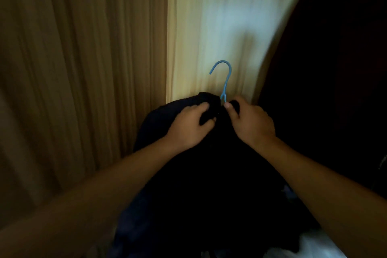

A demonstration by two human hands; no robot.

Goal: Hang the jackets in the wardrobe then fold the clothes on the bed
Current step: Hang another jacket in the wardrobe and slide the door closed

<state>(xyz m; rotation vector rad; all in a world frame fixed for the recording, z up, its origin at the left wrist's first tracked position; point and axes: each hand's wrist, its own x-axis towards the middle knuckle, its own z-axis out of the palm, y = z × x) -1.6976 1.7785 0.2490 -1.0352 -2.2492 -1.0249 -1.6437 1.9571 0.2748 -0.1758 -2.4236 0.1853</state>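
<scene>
A black jacket (194, 176) hangs in front of me on a blue plastic hanger (225, 80), whose hook sticks up above the collar. My left hand (189, 124) grips the collar fabric just left of the hook. My right hand (250, 120) grips the collar on the right, thumb at the base of the hook. The hanger's shoulders are hidden inside the jacket. The whole view is dim and motion-blurred.
A wooden wardrobe panel (83, 58) fills the left, with a paler lit panel (219, 27) behind the hanger. The right side is a dark opening (335, 69). Something white (318, 245) shows at the bottom right.
</scene>
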